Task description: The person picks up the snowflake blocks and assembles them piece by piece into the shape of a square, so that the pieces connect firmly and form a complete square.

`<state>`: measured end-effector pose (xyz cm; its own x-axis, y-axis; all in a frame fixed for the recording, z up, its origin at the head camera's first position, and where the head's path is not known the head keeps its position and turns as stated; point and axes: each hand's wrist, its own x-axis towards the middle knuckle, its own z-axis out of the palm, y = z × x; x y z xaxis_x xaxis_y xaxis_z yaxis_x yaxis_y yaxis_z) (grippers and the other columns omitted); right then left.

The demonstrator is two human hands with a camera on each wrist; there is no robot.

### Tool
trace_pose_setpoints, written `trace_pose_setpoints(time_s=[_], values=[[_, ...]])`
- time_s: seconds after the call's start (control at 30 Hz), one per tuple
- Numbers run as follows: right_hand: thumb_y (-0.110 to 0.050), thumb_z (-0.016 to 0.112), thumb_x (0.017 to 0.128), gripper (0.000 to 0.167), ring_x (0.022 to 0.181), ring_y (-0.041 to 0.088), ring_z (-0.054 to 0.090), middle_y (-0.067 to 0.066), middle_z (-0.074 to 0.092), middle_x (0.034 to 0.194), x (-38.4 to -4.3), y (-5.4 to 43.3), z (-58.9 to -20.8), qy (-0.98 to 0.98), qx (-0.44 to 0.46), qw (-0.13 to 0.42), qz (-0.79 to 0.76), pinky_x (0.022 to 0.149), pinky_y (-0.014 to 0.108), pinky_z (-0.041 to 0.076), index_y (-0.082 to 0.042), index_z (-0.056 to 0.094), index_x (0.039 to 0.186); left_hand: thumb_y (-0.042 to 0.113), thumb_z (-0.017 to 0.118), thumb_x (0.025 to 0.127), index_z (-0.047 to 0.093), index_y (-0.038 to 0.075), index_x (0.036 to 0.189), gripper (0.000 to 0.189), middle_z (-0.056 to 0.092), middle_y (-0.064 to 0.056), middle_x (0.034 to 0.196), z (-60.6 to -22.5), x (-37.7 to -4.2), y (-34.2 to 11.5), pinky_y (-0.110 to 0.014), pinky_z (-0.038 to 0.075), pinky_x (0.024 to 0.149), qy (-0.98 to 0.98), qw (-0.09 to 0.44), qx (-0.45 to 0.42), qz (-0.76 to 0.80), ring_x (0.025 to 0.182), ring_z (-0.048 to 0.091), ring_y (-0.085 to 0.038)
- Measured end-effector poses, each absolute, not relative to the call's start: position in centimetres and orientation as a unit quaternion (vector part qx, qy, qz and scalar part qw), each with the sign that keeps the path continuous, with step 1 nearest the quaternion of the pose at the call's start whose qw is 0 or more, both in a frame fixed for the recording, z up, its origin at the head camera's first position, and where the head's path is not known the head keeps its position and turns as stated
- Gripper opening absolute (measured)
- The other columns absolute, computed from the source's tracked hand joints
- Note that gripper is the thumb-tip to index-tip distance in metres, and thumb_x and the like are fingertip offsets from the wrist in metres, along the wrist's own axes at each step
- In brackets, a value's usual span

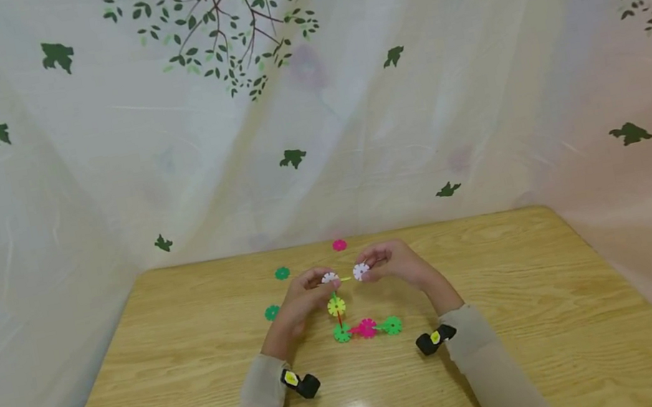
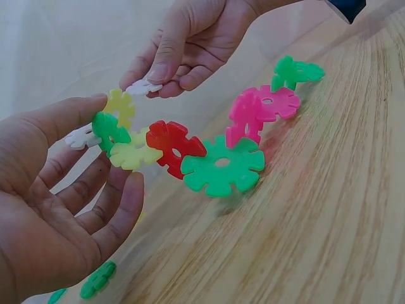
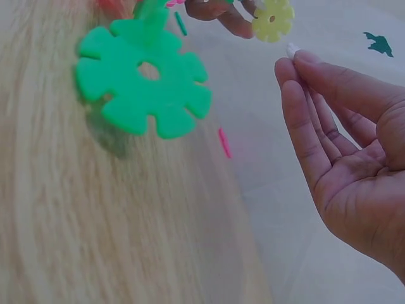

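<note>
My left hand (image 1: pixel 304 300) pinches one end of a chain of slotted, flower-shaped plastic discs, at a white disc (image 2: pixel 80 137) and a green disc (image 2: pixel 110 132). A pale yellow disc (image 2: pixel 120 108) sticks out from that end toward the right. Below, the chain runs through a yellow disc (image 1: pixel 336 306) and a red disc (image 2: pixel 175 149) to a green corner disc (image 1: pixel 342 333). From there it turns right through pink discs (image 1: pixel 368 328) to green ones (image 1: pixel 393 325). Between thumb and fingertips, my right hand (image 1: pixel 401 264) holds a loose white disc (image 1: pixel 360 271), a small gap from the yellow one.
Two loose green discs, one farther back (image 1: pixel 282 273) and one nearer (image 1: pixel 272 313), lie left of the chain. A loose pink disc (image 1: pixel 339 245) lies by the table's back edge. Behind the wooden table (image 1: pixel 203 400) hangs a pale curtain (image 1: pixel 362 182) with leaf prints.
</note>
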<state>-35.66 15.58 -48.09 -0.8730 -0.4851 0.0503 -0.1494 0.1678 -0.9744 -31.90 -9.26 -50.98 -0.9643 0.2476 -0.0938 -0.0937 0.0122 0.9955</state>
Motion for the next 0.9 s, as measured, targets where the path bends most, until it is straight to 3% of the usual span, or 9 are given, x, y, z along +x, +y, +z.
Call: trace_pose_setpoints(time_s=[0.4,0.63,0.9], values=[[0.002,0.077,0.087,0.033,0.083,0.015,0.071,0.012,0.071,0.093,-35.6,14.9,-48.8,0.738,-0.217,0.155,-0.620,0.079,0.035,0.063,0.010,0.067,0.118,0.020,0.073,0.095,0.065,0.004,0.123,0.033,0.071,0.006,0.099,-51.0,-31.8,-9.3,-0.027,0.051,0.073,0.696,0.128,0.062,0.703,0.085,0.063,-0.010],[0.001,0.079,0.086,0.034,0.080,0.013,0.071,0.005,0.071,0.087,-35.6,14.6,-49.0,0.728,-0.212,0.148,-0.635,0.076,0.033,0.064,0.012,0.067,0.116,0.023,0.074,0.094,0.065,0.004,0.124,0.037,0.072,0.006,0.098,-50.8,-31.7,-9.3,-0.027,0.050,0.073,0.694,0.132,0.055,0.706,0.083,0.062,-0.009],[0.001,0.079,0.085,0.034,0.082,0.013,0.073,0.008,0.074,0.092,-35.3,14.5,-49.0,0.732,-0.207,0.129,-0.636,0.077,0.033,0.063,0.010,0.069,0.117,0.024,0.076,0.093,0.065,-0.002,0.125,0.043,0.074,0.003,0.099,-51.1,-31.9,-9.2,-0.023,0.052,0.072,0.683,0.123,0.044,0.718,0.088,0.066,-0.009]])
